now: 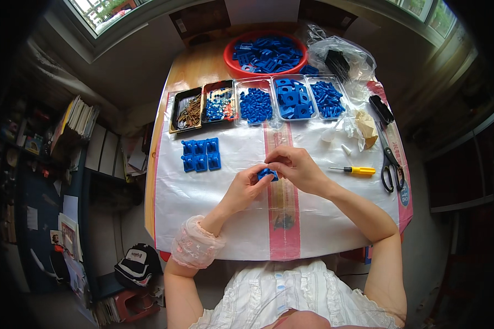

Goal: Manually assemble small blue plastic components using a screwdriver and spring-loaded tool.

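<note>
- Blue, seemingly hard plastic: the small blue piece sits between your two hands, above the white sheet on the tabletop, by the left edge of the patterned strip.
- Your left hand wraps thumb and fingers round the piece, covering much of it.
- Your right hand brings its fingertips narrowly together at the far side of the piece; I cannot tell whether they pinch anything (your own fingers hide the spot).
- Expect something light and stiff, judging by the blue assemblies grouped to your left; it likely won't squash, though smooth faces may slip or twist under dry fingertips.
- Opposite sides, low down, look like the surest place for your left thumb and fingers, which leaves the top free for your right.
- Raised parts, such as those on the assemblies, are probably the weakest spots, so bear on the base instead.
- Small blue parts in the clear tray seem light enough to skip away; take them gently by fingertip.
</note>
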The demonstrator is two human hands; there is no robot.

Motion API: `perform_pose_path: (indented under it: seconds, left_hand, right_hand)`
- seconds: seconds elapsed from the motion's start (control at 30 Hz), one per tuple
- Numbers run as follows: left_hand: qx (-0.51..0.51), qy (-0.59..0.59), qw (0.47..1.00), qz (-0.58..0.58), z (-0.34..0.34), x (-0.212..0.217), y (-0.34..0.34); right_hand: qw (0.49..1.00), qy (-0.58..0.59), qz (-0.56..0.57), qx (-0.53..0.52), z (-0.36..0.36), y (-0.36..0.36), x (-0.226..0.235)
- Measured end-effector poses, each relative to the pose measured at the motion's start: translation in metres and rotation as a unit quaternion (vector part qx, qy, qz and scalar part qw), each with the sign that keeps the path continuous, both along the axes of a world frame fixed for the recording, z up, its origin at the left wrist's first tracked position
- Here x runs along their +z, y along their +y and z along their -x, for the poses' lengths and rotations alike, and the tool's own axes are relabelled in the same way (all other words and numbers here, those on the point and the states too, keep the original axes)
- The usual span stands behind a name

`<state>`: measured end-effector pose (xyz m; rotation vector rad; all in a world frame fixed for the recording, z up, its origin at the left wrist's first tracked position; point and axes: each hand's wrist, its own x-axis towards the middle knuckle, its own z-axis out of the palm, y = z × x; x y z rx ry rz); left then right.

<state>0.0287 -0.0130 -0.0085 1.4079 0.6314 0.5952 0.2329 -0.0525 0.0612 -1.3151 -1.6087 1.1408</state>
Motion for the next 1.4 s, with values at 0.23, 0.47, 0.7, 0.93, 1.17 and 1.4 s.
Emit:
perform_pose_path:
  seconds: [0.23,0.47,0.7,0.93,1.17,1.4]
  left_hand:
    - [-0.036,0.047,0.998,-0.004,0.003,0.01,0.002]
    - [-0.015,0.002,1.0,-0.023,-0.003,0.002,0.0]
    - [-0.04,0.006,0.999,-0.007,-0.001,0.008,0.001]
    - [-0.011,0.011,0.999,-0.049,-0.003,0.002,0.003]
    - [0.002,-0.092,0.995,-0.032,-0.007,0.003,0.0]
    - [-0.003,-0.105,0.994,-0.008,-0.007,0.005,-0.001]
  right_hand:
    - [0.999,-0.016,-0.047,-0.003,0.005,0.0,0.004]
    - [0.999,-0.035,-0.038,0.007,0.001,-0.001,0.003]
    - [0.999,-0.013,-0.038,-0.007,0.003,-0.005,-0.001]
    - [0.998,-0.012,-0.053,-0.013,0.003,-0.006,0.0]
    - [0.998,-0.007,-0.055,-0.011,0.007,-0.01,0.006]
    - [0.998,-0.006,-0.067,-0.009,0.007,-0.01,0.005]
